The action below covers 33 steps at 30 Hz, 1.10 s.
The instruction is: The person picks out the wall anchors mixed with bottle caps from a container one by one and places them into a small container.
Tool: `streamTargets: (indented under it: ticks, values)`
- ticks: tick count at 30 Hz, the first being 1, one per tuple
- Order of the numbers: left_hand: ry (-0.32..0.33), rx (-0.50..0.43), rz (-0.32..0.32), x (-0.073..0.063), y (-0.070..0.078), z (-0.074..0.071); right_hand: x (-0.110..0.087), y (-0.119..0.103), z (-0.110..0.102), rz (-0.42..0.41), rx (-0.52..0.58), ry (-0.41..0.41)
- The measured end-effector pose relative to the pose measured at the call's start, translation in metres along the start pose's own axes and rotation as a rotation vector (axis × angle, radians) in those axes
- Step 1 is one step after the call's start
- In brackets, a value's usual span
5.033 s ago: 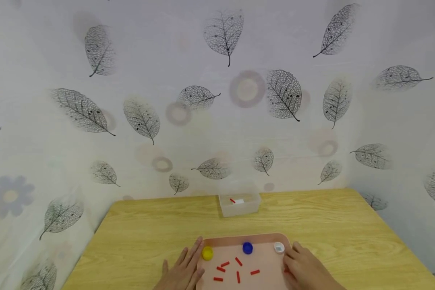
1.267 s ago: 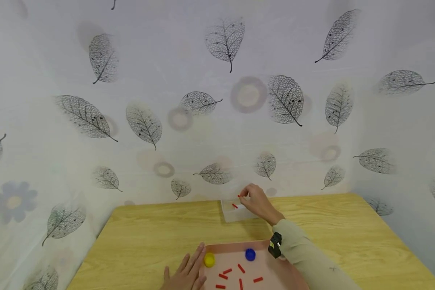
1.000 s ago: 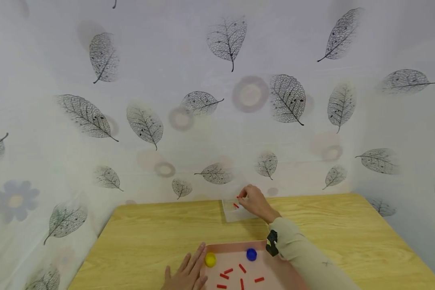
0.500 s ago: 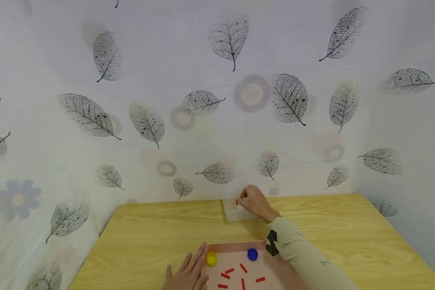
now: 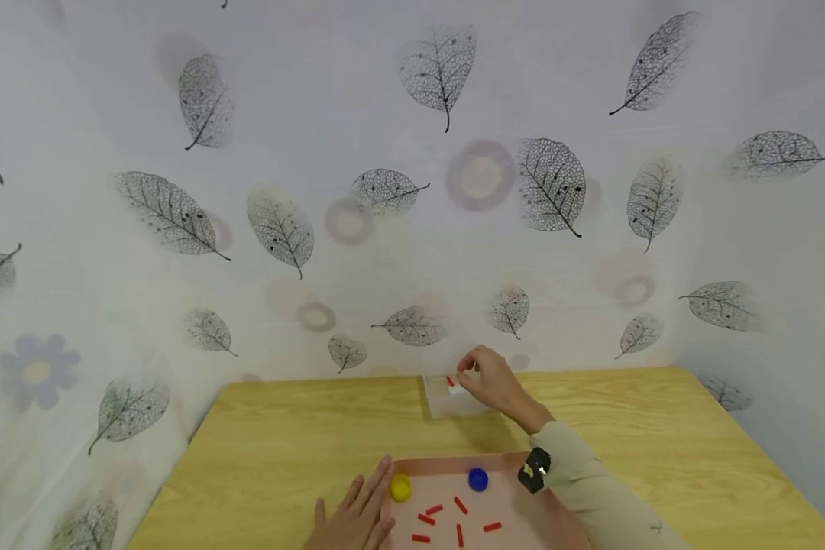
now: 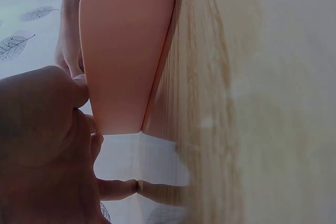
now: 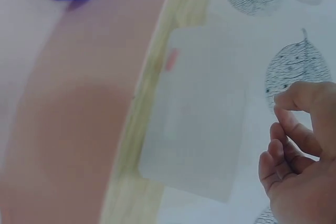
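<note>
In the head view, six red sticks point(image 5: 492, 526), one yellow cap point(image 5: 401, 488) and one blue cap point(image 5: 477, 479) lie in the pink tray point(image 5: 440, 465); the left hand point(image 5: 351, 519), fingers straight, touches its left rim. One red stick shows in the far clear box point(image 5: 447, 407), beside the right hand point(image 5: 496, 384). The left wrist view shows one tray wall. In the right wrist view, thumb and forefinger tips meet, nothing visible between.
</note>
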<state>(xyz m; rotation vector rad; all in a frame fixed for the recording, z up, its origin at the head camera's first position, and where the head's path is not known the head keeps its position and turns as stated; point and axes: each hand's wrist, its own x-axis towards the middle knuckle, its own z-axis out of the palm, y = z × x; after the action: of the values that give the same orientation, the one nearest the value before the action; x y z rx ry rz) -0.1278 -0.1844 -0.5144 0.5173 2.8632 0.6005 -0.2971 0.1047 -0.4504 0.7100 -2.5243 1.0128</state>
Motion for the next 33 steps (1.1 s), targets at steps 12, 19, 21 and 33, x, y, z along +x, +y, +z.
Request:
streamTargets:
  ticks: [12, 19, 21, 33]
  values:
    - [-0.009, 0.001, 0.001, -0.001, 0.001, -0.003, -0.036, -0.025, -0.024, -0.068, 0.023, 0.066]
    - [0.001, -0.007, 0.004, -0.001, 0.001, -0.002, -0.062, -0.037, -0.034, -0.099, 0.038, 0.109]
    - [-0.003, -0.009, 0.004, -0.001, 0.001, -0.002, -0.070, -0.040, -0.036, -0.117, 0.039, 0.127]
    - [-0.019, -0.019, 0.008, 0.000, 0.004, -0.004, -0.113, -0.060, -0.050, -0.127, 0.090, 0.184]
